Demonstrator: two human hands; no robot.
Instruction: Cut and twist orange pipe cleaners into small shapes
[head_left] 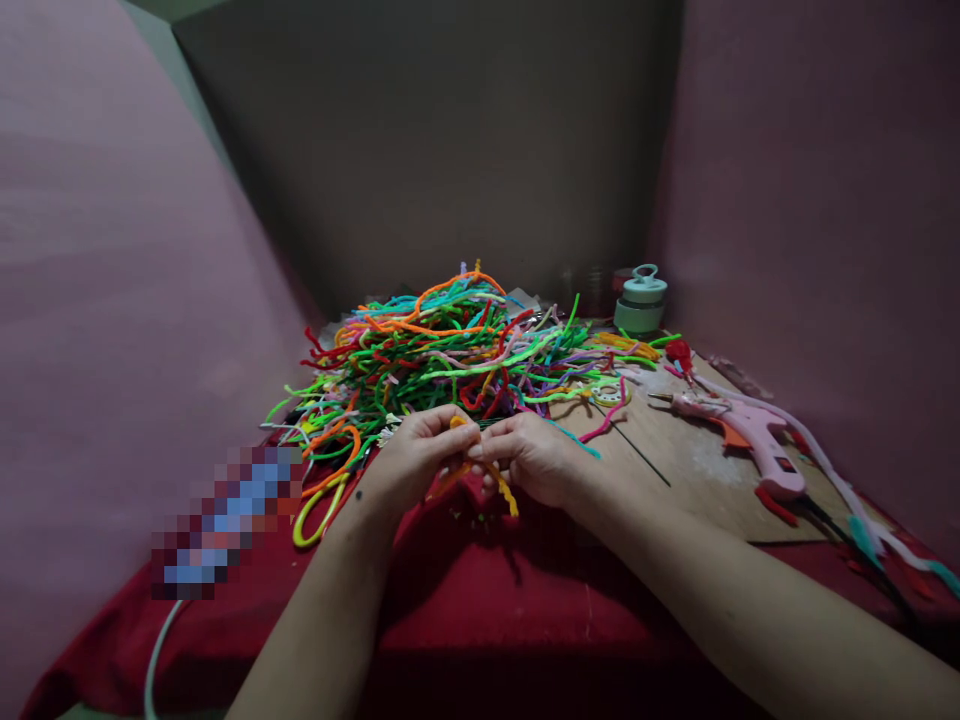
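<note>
My left hand (420, 445) and my right hand (534, 455) meet above a dark red cloth (480, 600), fingers pinched together. Between them they hold an orange pipe cleaner (459, 424), bent at the top. A twisted yellow-orange length of the pipe cleaner (507, 495) hangs below my right hand. Just behind the hands lies a big tangled pile of pipe cleaners (457, 350) in green, orange, red, blue and other colours.
A pink glue gun (754, 435) with its cord lies on a wooden board (697, 470) at the right. A green tape roll stack (641, 300) stands at the back right. A yellow pipe cleaner loop (319, 515) lies at the left. Walls close in on three sides.
</note>
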